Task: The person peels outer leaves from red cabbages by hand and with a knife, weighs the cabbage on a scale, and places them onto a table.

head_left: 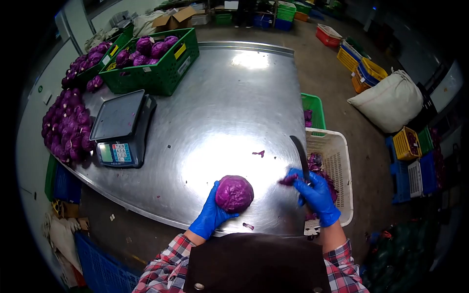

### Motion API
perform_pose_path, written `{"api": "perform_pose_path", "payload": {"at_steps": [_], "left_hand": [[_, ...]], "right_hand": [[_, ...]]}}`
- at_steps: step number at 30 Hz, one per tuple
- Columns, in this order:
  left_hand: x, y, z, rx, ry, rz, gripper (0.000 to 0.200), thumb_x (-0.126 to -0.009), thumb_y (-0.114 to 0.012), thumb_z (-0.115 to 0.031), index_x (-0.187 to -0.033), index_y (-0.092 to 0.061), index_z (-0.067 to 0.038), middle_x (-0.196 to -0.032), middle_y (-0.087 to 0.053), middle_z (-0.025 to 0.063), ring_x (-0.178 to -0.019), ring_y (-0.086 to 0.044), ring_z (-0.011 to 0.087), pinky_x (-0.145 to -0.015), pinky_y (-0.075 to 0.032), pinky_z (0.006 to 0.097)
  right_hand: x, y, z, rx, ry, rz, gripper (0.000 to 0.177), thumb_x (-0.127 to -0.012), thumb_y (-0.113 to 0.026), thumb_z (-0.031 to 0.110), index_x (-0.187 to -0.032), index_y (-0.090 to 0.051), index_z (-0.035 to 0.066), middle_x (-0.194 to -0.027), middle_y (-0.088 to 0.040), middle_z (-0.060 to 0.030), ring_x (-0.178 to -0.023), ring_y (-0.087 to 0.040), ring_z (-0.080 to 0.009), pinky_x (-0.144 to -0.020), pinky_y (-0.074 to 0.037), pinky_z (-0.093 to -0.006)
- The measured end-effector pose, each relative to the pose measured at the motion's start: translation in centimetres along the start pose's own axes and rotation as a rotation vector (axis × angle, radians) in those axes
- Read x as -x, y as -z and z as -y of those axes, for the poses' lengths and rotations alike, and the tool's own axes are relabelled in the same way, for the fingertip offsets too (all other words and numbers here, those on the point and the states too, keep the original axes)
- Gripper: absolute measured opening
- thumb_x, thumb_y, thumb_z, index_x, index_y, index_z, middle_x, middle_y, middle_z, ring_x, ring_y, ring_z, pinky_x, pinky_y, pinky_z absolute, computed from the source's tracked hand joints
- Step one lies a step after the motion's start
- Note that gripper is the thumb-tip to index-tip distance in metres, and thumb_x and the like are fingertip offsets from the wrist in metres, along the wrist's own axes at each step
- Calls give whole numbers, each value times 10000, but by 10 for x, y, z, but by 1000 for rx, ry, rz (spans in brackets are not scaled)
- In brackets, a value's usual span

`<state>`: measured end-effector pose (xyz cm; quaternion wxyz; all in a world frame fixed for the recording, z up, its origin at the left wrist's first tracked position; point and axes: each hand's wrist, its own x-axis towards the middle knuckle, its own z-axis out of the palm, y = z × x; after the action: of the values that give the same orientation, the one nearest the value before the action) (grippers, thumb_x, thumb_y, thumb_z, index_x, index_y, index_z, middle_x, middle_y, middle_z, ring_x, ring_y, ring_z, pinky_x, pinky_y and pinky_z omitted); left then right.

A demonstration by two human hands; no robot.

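Red cabbage (234, 194) held on the steel table (220, 112), against the palm side of the left hand (213, 215)
Left hand: fingers curved around the cabbage's left and lower sides; right hand (315, 194): closed on the knife (300, 154), with a leaf piece (288, 180) at its fingertips; cabbage: round, purple, glossy (surface veined and slightly wrinkled)

Wears a bright blue, close-fitting left glove (211, 214) and a matching right glove (318, 197), wrinkled over the fingers. Sports a red, white and dark blue plaid shirt (165, 262) under a dark brown apron (256, 263) with round, silvery metal studs (199, 286).
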<state>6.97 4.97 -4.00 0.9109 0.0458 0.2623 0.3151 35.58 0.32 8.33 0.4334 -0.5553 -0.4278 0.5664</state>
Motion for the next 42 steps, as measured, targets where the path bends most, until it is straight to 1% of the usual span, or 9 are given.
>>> {"api": "perform_pose_path", "payload": {"at_steps": [2,4,6,10,17,21,30,37,42], "left_hand": [[2,-7,1,-34,-25,-102,762,-844,-409,-659,-1352,-359,-93,-1296,-459,204,-1142,-517,367,-715,-562,544],[5,-12,2,-246,-43,-229,765,-832,-439,-662,-1355,-364,-109,-1279,-482,190,-1133,-528,353,-727,-569,502],[9,-20,2,-311,-28,-244,773,-831,-456,-653,-1374,-338,-115,-1297,-464,184,-1142,-521,342,-734,-567,469],[14,-33,5,-654,-120,-268,883,-809,-572,-581,-1441,-176,-109,-1312,-449,160,-1069,-568,306,-648,-563,363],[-32,-12,20,-1918,-852,-299,1015,-643,-807,-391,-1420,-246,-55,-1323,-387,230,-1194,-448,352,-983,-389,431],[-55,-26,22,-1710,-867,-132,982,-657,-825,-325,-1405,-254,-43,-1297,-393,175,-1219,-416,307,-1016,-363,386],[-67,-32,19,-1681,-727,-272,1095,-604,-804,-492,-1339,-260,110,-1242,-445,263,-1150,-470,378,-928,-422,434],[-60,-21,20,-1745,-845,-109,1050,-602,-833,-417,-1379,-273,12,-1260,-432,225,-1173,-436,360,-969,-391,418],[-51,-11,34,-1475,-869,-184,1163,-581,-859,-364,-1431,-146,-14,-1270,-366,199,-1169,-424,340,-1006,-362,419]], "right_hand": [[-19,5,-32,708,492,-328,489,-810,-697,193,-1224,-517,5,-1176,-585,-127,-994,-594,-193,-832,-488,-288],[-15,-20,-30,328,118,-73,612,-779,-730,224,-1289,-455,27,-1269,-515,-162,-1176,-497,-238,-969,-403,-320],[-21,-45,-55,396,253,36,621,-799,-714,233,-1325,-431,65,-1270,-519,-153,-1206,-469,-229,-968,-398,-323],[-32,-73,-88,50,44,161,550,-889,-587,180,-1386,-366,100,-1020,-592,-72,-529,-513,-72,-477,-459,-220],[-32,-46,-122,170,-67,16,521,-922,-526,185,-1399,-336,97,-1084,-605,-129,-610,-572,-126,-565,-496,-263],[-31,-39,-123,550,447,-105,539,-937,-500,253,-1392,-312,33,-1206,-552,-231,-927,-635,-299,-806,-492,-350],[-45,-37,-117,523,198,-97,507,-960,-427,326,-1352,-364,11,-1187,-539,-266,-1056,-563,-379,-875,-462,-382],[-86,5,-126,365,-232,-166,316,-965,-385,335,-985,-533,57,-791,-636,-137,-545,-576,-208,-485,-464,-323],[-88,-10,-126,-97,-261,-126,447,-960,-399,402,-1282,-414,92,-686,-626,-104,-353,-415,-114,-366,-376,-258]]}}
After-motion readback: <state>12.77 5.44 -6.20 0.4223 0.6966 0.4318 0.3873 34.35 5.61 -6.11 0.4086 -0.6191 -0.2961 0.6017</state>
